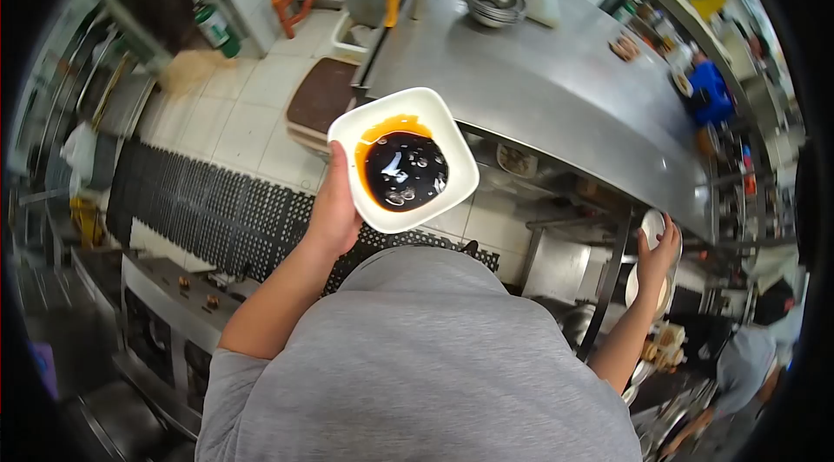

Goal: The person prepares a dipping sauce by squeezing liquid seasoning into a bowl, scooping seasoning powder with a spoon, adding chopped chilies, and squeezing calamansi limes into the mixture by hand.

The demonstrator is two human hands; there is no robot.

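One white bowl (458,174) of dark sauce (387,188) sits gripped in the left hand (334,206), thumb along its side. The right hand (658,254) touches a pale dish (651,223); whether its fingers grip, I cannot tell. Ahead, a steel table (539,89) bears metal bowls (495,2). The green cylinder's (215,28) label is unreadably small.

The bare left hand (334,212) is held out ahead, its elbow (241,340) bent; the bare right hand (657,255) is stretched outward to the right.
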